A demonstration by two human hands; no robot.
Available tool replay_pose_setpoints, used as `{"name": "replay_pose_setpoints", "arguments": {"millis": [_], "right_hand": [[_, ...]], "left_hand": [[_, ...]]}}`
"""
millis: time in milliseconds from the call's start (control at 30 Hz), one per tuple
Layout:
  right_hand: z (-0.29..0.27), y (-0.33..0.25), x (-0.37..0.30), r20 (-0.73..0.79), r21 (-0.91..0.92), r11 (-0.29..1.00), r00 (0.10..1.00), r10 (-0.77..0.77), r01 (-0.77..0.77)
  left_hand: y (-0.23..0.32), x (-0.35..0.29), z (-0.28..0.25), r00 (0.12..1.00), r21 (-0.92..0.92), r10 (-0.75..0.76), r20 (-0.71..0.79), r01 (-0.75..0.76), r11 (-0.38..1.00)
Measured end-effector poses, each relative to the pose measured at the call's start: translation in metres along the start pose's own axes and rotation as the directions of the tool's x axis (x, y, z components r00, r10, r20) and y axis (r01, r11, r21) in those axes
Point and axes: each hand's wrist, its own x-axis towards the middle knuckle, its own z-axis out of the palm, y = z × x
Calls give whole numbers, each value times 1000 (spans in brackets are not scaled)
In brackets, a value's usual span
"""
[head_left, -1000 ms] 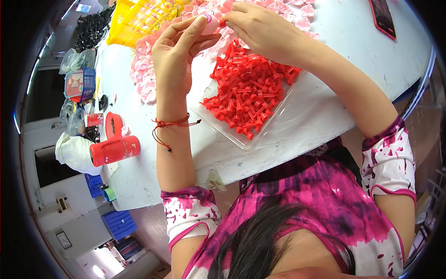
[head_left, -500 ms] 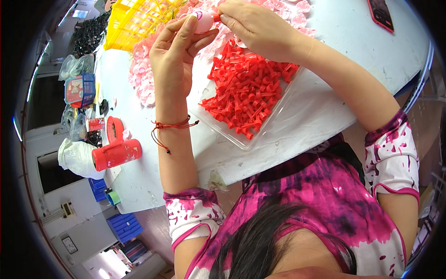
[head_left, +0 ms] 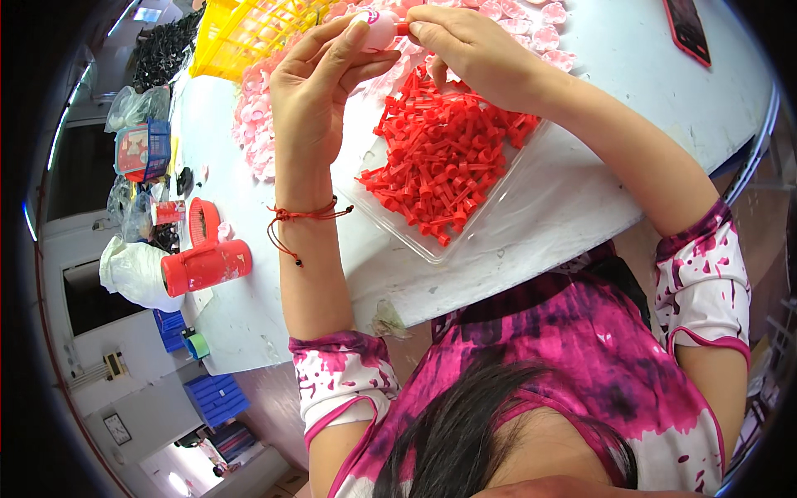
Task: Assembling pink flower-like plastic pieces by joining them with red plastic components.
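My left hand is closed around a small rounded pink-and-white plastic piece with a darker pink mark, held by thumb and fingers. From the right, my right hand pinches a short red plastic peg, its end against the side of the pink piece. How deep the peg sits in it I cannot tell. Just below both hands lies a heap of similar red pegs in a shallow clear plastic tray.
Many pink plastic pieces are spread beyond my hands, beside a yellow basket. A phone lies at the far right of the pale table. On the left are a red flask, a red basket and a white bag.
Both hands have shifted slightly to the right with the pink piece and the red peg. A little more of the peg shows between them now.
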Motion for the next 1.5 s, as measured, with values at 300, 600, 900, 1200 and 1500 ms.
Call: {"name": "replay_pose_setpoints", "arguments": {"millis": [300,600,900,1200,1500], "right_hand": [[14,17,-5,-64,89,994,996,-59,64],[-2,-4,-2,45,36,999,999,-3,1],[-12,6,5,108,-95,987,987,-122,133],[-22,9,6,57,-208,957,979,-196,204],[-21,12,15,8,107,994,1000,13,-14]], "left_hand": [[-3,2,-8,998,177,59,33,-64,982],[1,-1,-3,996,183,72,45,-80,980],[15,-3,-5,999,261,21,37,-30,965],[-6,-1,-2,998,240,69,8,-69,968],[16,0,6,996,175,89,10,-89,981]]}}
